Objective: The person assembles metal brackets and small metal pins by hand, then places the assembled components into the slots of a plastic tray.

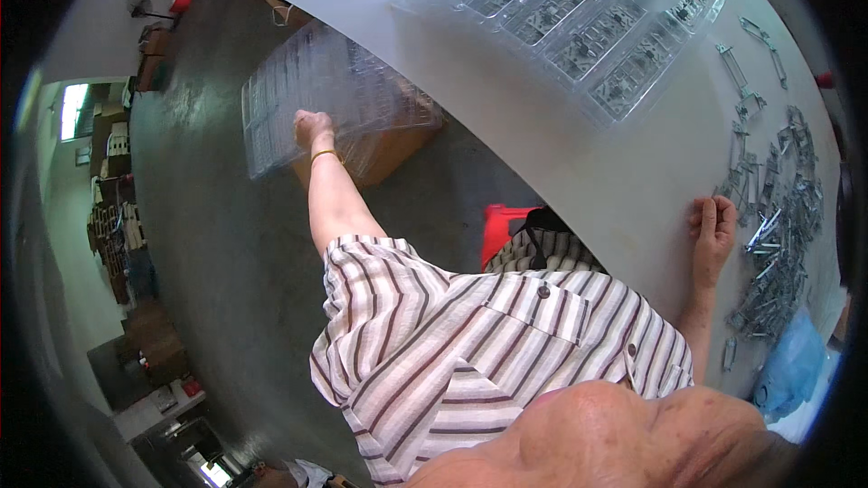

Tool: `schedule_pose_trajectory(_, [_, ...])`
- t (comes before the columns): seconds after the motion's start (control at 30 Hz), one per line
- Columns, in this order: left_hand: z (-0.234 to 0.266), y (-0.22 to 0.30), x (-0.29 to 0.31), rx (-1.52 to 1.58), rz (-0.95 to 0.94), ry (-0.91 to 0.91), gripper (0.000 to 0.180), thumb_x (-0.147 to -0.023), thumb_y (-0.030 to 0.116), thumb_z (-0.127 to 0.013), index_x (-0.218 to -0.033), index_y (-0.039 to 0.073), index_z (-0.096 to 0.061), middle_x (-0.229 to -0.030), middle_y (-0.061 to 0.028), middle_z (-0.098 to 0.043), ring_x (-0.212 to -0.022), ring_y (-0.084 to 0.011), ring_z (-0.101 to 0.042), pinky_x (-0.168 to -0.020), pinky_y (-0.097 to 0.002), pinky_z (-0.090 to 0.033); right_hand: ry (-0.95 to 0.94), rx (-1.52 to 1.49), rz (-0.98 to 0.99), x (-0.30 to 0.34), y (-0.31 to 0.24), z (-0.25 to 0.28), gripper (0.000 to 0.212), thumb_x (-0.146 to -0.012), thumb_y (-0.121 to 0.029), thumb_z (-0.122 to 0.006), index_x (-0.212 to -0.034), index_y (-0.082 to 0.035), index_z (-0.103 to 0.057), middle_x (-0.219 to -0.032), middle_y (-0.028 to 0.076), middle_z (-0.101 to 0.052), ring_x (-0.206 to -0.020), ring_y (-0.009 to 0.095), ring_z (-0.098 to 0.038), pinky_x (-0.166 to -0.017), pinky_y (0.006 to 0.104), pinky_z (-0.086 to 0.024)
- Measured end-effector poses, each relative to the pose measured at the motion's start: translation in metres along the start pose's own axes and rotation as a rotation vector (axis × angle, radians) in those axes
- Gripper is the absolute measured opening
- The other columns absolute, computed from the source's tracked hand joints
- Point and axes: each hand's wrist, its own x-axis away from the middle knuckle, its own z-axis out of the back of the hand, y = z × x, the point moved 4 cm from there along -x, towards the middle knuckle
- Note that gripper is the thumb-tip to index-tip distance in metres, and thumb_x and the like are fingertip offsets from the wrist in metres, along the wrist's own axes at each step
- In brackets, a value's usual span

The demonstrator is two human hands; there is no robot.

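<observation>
My left hand [314, 126] is out to the left, past the table edge, its fingers closed at the near edge of a clear plastic tray [271, 117]. The tray is above a brown cardboard box [398, 152], and it looks blurred. On the right, my right hand [714, 221] rests by the table top with fingers curled together. What it holds, if anything, does not show. Just beyond it lies a heap of small silver metal brackets [768, 280]. Farther up the table, a clear compartment tray [579, 32] carries rows of similar metal parts.
The pale table [506, 90] runs diagonally across the view. A blue plastic bag [791, 366] sits at its right end. Below the table edge stands a red stool [502, 230] with dark striped cloth beside it. Boxes and shelves line the far left wall.
</observation>
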Motion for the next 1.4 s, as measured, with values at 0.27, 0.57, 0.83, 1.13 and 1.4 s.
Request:
schedule_pose_trajectory(0.27, [0.039,-0.019,-0.005,0.069,0.2,0.12,0.026,-0.082,0.014,-0.055,-0.098,-0.003,-0.066,-0.104,-0.0246,-0.07,-0.1,-0.0399,-0.068,-0.086,-0.0497,-0.053,-0.007,-0.031,0.03,-0.004,0.015,-0.001,0.009,-0.102,-0.02,-0.057,-0.105,-0.011,-0.057,-0.091,-0.003,-0.065,-0.07,0.002,-0.052,-0.059,0.0166,-0.04])
schedule_pose_trajectory(0.57, [0.157,0.066,-0.02,0.344,-0.334,0.559,0.02,-0.095,0.015,-0.053,-0.098,-0.002,-0.064,-0.1,-0.0222,-0.067,-0.097,-0.0401,-0.062,-0.086,-0.0463,-0.048,-0.025,-0.087,0.116,-0.004,0.014,-0.019,0.007,-0.101,-0.015,-0.058,-0.1,-0.008,-0.057,-0.088,-0.003,-0.063,-0.07,0.002,-0.051,-0.061,0.0184,-0.043])
schedule_pose_trajectory(0.83, [0.258,0.23,0.099,0.555,-0.919,0.321,0.019,-0.094,0.015,-0.055,-0.098,-0.001,-0.066,-0.097,-0.02,-0.068,-0.092,-0.0376,-0.065,-0.082,-0.0447,-0.05,-0.071,-0.106,0.104,-0.002,0.017,-0.024,0.007,-0.1,-0.012,-0.058,-0.098,-0.006,-0.056,-0.085,-0.002,-0.062,-0.069,0.004,-0.052,-0.061,0.0208,-0.043])
schedule_pose_trajectory(1.13, [0.275,0.293,0.196,0.574,-1.201,0.146,0.018,-0.093,0.012,-0.055,-0.089,-0.003,-0.065,-0.085,-0.0206,-0.067,-0.082,-0.0376,-0.065,-0.076,-0.0431,-0.05,-0.042,-0.126,0.13,0.008,-0.005,-0.034,0.01,-0.097,-0.013,-0.06,-0.095,-0.004,-0.057,-0.074,0.0,-0.058,-0.067,0.006,-0.053,-0.059,0.0238,-0.043])
schedule_pose_trajectory(1.4, [0.252,0.292,0.214,0.45,-1.154,-0.034,0.017,-0.092,0.011,-0.055,-0.087,-0.003,-0.064,-0.085,-0.0207,-0.066,-0.081,-0.0364,-0.065,-0.076,-0.0432,-0.049,-0.085,-0.08,0.109,0.013,-0.007,-0.03,0.01,-0.096,-0.011,-0.061,-0.097,-0.002,-0.057,-0.076,0.001,-0.058,-0.068,0.008,-0.052,-0.061,0.0252,-0.044])
